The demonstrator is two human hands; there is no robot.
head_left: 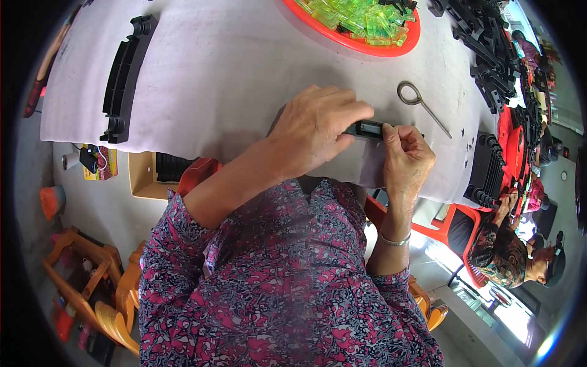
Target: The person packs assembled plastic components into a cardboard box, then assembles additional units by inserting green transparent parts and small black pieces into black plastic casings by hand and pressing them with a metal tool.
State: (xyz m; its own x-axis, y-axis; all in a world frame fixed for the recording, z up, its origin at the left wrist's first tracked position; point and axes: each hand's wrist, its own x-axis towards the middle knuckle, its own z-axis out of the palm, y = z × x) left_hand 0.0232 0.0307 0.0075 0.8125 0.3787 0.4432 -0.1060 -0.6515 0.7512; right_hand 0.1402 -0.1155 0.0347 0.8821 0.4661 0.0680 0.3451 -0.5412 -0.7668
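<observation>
A dark, narrow plastic part (369,128) with a paler window-like inset lies between my two hands, close to the table's near edge. My left hand (318,125) is closed over its left portion, with the palm down and thumb and forefinger along it. That hand hides much of the part. The thumb and curled fingers of my right hand (408,153) pinch its right end. Beyond my right hand, a metal rod with a ring end (428,110) lies on the pale tablecloth (232,67).
A red basin (342,44) of yellow-green clear pieces (373,21) stands at the far side. Left lies a long black plastic part (126,79). Black parts (483,55) are heaped far right, with more stacked (486,171) nearer. Another person (510,254) sits at the right.
</observation>
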